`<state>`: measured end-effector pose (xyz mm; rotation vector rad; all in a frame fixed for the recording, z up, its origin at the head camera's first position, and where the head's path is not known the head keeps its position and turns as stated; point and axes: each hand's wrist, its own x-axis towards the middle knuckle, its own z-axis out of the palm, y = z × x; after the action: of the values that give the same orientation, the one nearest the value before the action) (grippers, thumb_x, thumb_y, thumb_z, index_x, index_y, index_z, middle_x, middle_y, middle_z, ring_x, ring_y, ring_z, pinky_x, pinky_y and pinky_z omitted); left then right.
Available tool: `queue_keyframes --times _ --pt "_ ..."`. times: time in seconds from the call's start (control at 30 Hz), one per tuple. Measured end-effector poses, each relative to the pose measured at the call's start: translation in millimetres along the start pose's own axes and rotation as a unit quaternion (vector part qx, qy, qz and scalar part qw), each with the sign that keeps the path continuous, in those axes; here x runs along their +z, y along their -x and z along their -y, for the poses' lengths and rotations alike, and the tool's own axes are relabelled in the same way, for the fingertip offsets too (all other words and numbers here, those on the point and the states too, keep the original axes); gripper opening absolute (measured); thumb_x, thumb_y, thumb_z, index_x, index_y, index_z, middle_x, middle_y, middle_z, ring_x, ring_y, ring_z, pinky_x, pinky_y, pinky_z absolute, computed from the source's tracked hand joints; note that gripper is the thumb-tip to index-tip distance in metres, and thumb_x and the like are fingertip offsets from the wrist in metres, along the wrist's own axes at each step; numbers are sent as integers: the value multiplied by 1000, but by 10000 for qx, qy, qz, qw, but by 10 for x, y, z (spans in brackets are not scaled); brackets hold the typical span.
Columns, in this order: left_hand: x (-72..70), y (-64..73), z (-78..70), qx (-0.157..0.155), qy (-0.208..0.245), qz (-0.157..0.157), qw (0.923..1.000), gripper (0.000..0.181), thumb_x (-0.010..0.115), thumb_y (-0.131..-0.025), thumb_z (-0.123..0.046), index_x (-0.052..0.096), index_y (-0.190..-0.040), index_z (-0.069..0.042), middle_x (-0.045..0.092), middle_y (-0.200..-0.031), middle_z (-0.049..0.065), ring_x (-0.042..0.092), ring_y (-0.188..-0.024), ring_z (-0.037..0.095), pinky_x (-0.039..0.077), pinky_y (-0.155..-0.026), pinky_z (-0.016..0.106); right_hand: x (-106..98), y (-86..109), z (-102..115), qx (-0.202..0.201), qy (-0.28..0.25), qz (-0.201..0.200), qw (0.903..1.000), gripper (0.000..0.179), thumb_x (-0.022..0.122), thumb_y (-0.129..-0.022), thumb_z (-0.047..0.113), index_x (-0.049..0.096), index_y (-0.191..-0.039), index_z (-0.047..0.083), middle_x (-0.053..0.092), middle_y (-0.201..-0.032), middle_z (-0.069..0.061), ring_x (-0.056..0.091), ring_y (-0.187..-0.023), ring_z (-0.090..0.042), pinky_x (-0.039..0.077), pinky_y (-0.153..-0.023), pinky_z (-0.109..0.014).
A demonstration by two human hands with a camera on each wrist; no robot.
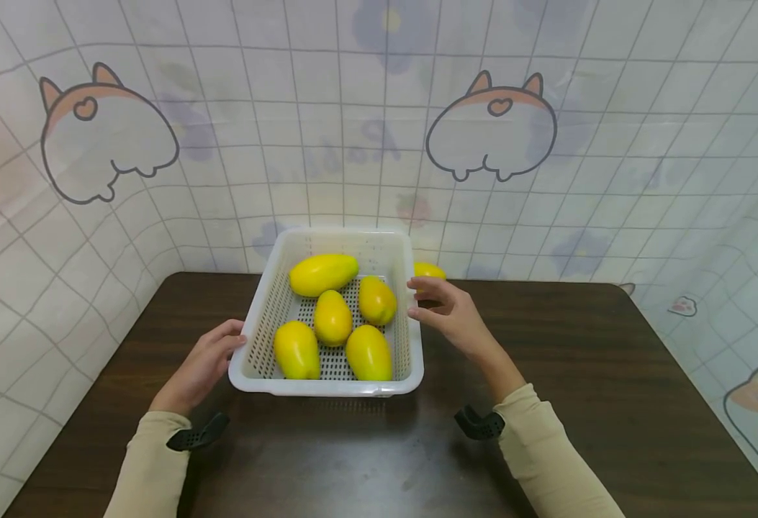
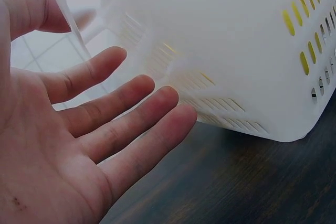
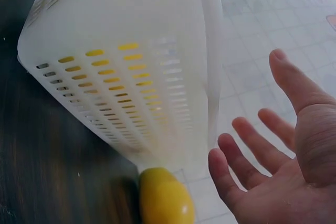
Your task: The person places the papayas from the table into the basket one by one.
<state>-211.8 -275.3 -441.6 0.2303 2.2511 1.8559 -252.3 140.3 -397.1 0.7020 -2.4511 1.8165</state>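
Observation:
A white perforated plastic basket [image 1: 330,388] stands on the table with several yellow mangoes [image 1: 332,319] inside. At its left side is my left hand [image 1: 206,363], thumb hooked over the rim. In the left wrist view the other fingers [image 2: 142,135] extend along the outer wall, fairly straight. My right hand [image 1: 453,316] is by the right rim, thumb and fingers spread apart. The right wrist view shows those fingers [image 3: 257,145] beside the rim, holding nothing. Another yellow mango [image 3: 165,198] lies outside the basket, behind its right side and partly hidden by it in the head view.
The dark wooden table [image 1: 586,374] ends at a wall covering [image 1: 353,173] with a grid and cartoon animals, close behind the basket. Black wrist straps [image 1: 480,423] sit at both sleeve cuffs.

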Motion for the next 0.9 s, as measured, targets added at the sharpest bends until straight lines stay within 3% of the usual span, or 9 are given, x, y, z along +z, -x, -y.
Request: queue_keyframes --times 0.43,0.63,0.8,0.9 --pt "-3 18 -1 -49 -27 -29 10000 40 43 -102 -33 45 -128 -3 54 -121 -7 60 -105 9 53 -88 28 -40 -35 -170 136 82 -640 9978 50 72 -87 15 53 -132 7 56 -133 -12 48 -122 -39 48 -97 -47" --pt "-9 22 5 -17 3 -4 10000 39 44 -102 -33 45 -128 -4 54 -122 -6 60 -105 10 53 -89 28 -61 -43 -225 281 -31 -662 9974 52 70 -87 11 51 -135 7 54 -137 -16 48 -125 -40 44 -101 -54" --pt "-9 22 0 7 30 28 10000 40 44 -102 -34 45 -128 -3 54 -122 -6 61 -105 10 53 -88 28 -77 -21 -117 409 -86 -728 9965 56 68 -88 6 46 -139 1 51 -139 -23 46 -126 -45 41 -102 -56" --pt "-5 17 -6 27 46 33 10000 41 44 -102 -33 44 -129 -2 54 -122 -5 61 -104 11 54 -88 30 -78 6 -24 463 -4 -831 9955 55 67 -88 6 46 -139 0 50 -139 -24 48 -124 -42 44 -101 -51"
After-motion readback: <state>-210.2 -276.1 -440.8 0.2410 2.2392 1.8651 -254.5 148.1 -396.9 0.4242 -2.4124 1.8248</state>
